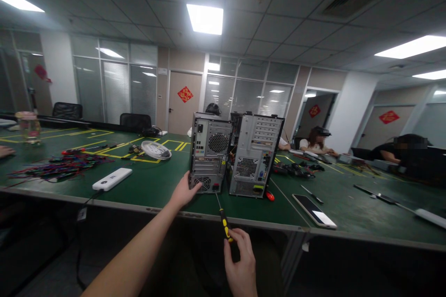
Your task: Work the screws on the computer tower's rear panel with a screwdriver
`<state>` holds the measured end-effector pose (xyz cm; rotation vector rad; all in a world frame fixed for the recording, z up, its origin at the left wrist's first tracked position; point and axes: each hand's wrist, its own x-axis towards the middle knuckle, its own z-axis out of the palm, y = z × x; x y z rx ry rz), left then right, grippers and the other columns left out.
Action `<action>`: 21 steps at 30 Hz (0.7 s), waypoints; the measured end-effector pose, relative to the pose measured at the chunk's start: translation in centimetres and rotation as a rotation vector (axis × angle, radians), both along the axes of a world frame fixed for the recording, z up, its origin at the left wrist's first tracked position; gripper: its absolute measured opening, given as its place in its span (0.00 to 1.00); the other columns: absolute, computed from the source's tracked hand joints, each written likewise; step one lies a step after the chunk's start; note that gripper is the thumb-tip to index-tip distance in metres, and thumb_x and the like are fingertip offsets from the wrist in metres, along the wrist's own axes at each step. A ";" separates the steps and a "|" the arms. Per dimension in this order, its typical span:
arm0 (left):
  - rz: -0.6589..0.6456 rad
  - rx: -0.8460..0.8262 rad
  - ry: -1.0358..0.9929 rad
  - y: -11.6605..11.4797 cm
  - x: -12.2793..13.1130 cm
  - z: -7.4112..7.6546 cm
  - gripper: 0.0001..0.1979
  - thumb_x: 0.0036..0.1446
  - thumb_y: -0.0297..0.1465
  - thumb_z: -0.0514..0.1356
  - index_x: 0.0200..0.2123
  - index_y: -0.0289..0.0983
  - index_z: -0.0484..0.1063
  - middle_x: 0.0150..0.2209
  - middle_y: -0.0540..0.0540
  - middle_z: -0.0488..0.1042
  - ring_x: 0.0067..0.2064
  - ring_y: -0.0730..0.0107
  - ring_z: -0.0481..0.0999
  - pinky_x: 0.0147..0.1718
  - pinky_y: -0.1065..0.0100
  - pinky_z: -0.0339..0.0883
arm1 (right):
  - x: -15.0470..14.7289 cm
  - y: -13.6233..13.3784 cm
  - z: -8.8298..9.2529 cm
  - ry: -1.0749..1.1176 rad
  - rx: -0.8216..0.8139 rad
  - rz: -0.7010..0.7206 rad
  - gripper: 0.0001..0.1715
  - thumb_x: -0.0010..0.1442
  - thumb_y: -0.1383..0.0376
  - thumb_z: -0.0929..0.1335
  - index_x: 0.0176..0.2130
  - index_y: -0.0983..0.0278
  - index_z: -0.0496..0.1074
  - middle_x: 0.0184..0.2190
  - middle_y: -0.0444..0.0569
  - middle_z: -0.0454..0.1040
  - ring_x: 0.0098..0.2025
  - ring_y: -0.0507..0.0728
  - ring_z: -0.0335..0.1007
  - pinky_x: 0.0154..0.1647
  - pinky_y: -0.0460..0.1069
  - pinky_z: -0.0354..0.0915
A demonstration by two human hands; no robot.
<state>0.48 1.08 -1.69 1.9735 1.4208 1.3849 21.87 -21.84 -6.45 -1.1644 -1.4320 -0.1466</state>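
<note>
Two computer towers stand upright side by side on a green table, their rear panels facing me. My left hand (186, 190) rests against the lower left edge of the left computer tower (209, 162), fingers spread along its side and thumb on the back panel. A screwdriver (223, 220) with a black and yellow handle is pinched by the handle's end in my right hand (240, 255). Its tip reaches the bottom edge of that tower's rear; whether it sits in a screw I cannot tell. The right computer tower (255, 158) is untouched.
A white power bank (112, 179) with a cable, a bundle of coloured wires (64, 165) and a white round fan cover (155, 150) lie left. A phone (314, 211) and a red-handled tool (270, 196) lie right. People sit along the table's far right.
</note>
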 end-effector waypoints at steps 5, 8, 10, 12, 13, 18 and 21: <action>0.001 0.012 0.002 0.0 0.1 0.0 0.41 0.60 0.50 0.65 0.69 0.36 0.60 0.65 0.32 0.71 0.66 0.49 0.73 0.64 0.55 0.63 | -0.1 -0.1 0.0 -0.010 0.021 0.000 0.13 0.69 0.66 0.67 0.50 0.58 0.78 0.48 0.53 0.76 0.49 0.59 0.79 0.50 0.52 0.75; -0.001 0.013 -0.001 0.1 0.1 0.0 0.41 0.60 0.50 0.65 0.69 0.35 0.60 0.66 0.32 0.71 0.66 0.49 0.72 0.64 0.55 0.63 | 0.0 0.0 -0.3 0.008 0.010 0.014 0.12 0.70 0.65 0.67 0.51 0.58 0.78 0.49 0.54 0.77 0.49 0.59 0.79 0.50 0.52 0.76; 0.002 0.007 -0.002 0.1 0.1 0.0 0.42 0.60 0.50 0.65 0.70 0.35 0.59 0.66 0.32 0.70 0.67 0.49 0.71 0.65 0.55 0.62 | 0.0 0.1 -0.5 0.016 0.006 0.027 0.12 0.71 0.64 0.67 0.50 0.58 0.78 0.48 0.54 0.77 0.49 0.60 0.79 0.50 0.52 0.76; 0.004 -0.003 -0.001 0.0 0.1 0.0 0.42 0.59 0.50 0.65 0.70 0.35 0.59 0.66 0.32 0.70 0.67 0.49 0.70 0.65 0.55 0.62 | 0.0 0.2 -0.7 0.020 0.002 0.035 0.11 0.71 0.63 0.67 0.49 0.58 0.79 0.48 0.53 0.78 0.48 0.60 0.79 0.49 0.52 0.76; 0.004 -0.009 -0.001 0.0 0.1 0.1 0.42 0.59 0.50 0.65 0.70 0.35 0.59 0.66 0.32 0.70 0.68 0.49 0.70 0.65 0.55 0.62 | 0.0 0.2 -0.8 0.019 -0.002 0.036 0.11 0.71 0.63 0.67 0.49 0.58 0.79 0.48 0.53 0.78 0.48 0.60 0.79 0.49 0.52 0.76; -0.001 -0.033 0.002 -0.3 0.0 0.3 0.41 0.60 0.51 0.64 0.69 0.35 0.60 0.67 0.31 0.69 0.67 0.49 0.70 0.65 0.55 0.61 | 0.0 0.1 -0.9 0.005 -0.020 0.029 0.12 0.71 0.63 0.67 0.49 0.59 0.79 0.49 0.55 0.77 0.49 0.60 0.79 0.50 0.53 0.76; 0.001 -0.029 -0.003 -0.4 0.1 0.5 0.41 0.60 0.50 0.65 0.69 0.35 0.60 0.67 0.31 0.69 0.67 0.50 0.71 0.65 0.56 0.61 | -0.1 0.1 -0.7 0.014 -0.020 0.027 0.11 0.71 0.62 0.67 0.48 0.59 0.79 0.48 0.54 0.78 0.48 0.61 0.80 0.49 0.53 0.76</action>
